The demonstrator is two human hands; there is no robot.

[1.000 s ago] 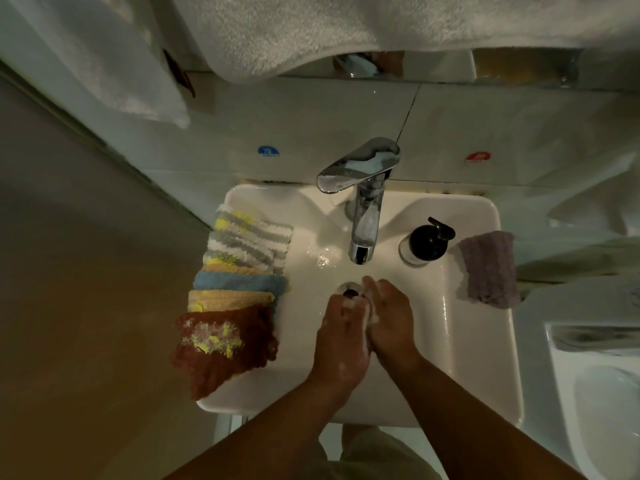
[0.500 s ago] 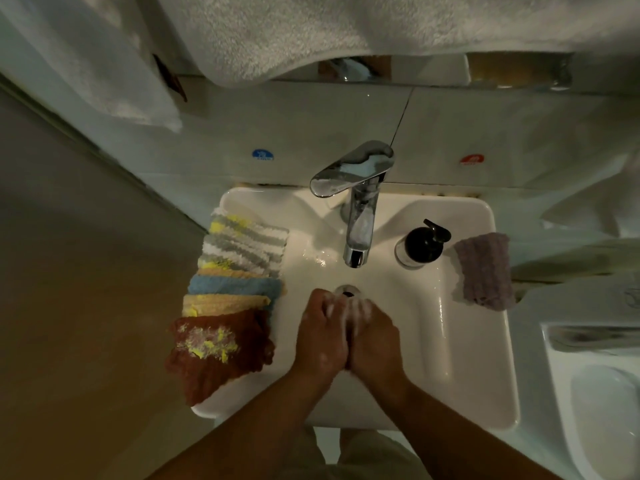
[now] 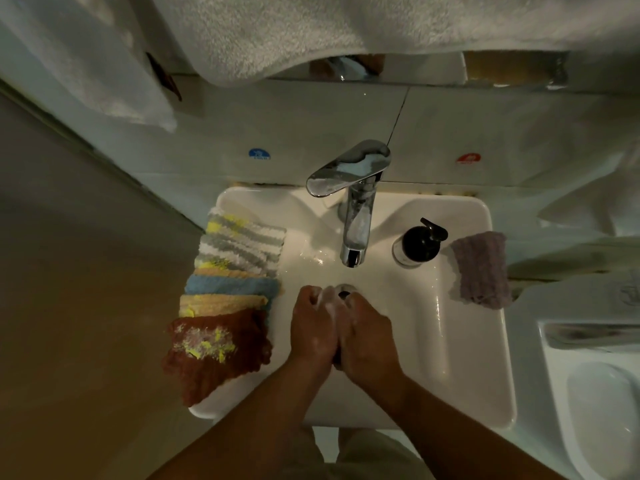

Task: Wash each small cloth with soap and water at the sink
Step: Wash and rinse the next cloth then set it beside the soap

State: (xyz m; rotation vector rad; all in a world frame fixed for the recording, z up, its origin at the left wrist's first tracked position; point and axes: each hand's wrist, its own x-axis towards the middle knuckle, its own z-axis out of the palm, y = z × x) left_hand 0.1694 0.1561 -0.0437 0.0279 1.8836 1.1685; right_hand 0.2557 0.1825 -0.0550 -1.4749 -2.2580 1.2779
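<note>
Fingers [image 3: 309, 296] of my left hand [image 3: 311, 332] are curled into a loose fist, and those of my right hand [image 3: 369, 337] are bent in the same way. The two hands are pressed side by side, touching along their inner edges. White lather [image 3: 328, 301] shows between the knuckles and streaks the backs of both hands; foam is all I can see in their grip. They hang low in the sink [image 3: 460, 341], just on my side of the drain [image 3: 344, 290], with the spout of the chrome tap [image 3: 351, 209] above and beyond them.

The cloths lie on the rims, apart from my hands. On the left rim is an overlapping row. A grey, white and yellow striped cloth [image 3: 242, 240] sits farthest from me, then a blue cloth [image 3: 232, 285], then a pale yellow cloth [image 3: 221, 303]. Nearest me is a reddish-brown cloth [image 3: 214, 355] with a yellow and white patch, hanging over the outer edge. On the right rim a purple cloth [image 3: 481, 268] lies alone, draped partly over the side.

Between that cloth and the tap stands a dark soap dispenser [image 3: 420, 242], upright at the back of the basin. A white towel [image 3: 311, 29] hangs across the top of the view. On the tiled wall behind the tap are a blue sticker [image 3: 259, 154] to the left and a red sticker [image 3: 468, 157] to the right.
</note>
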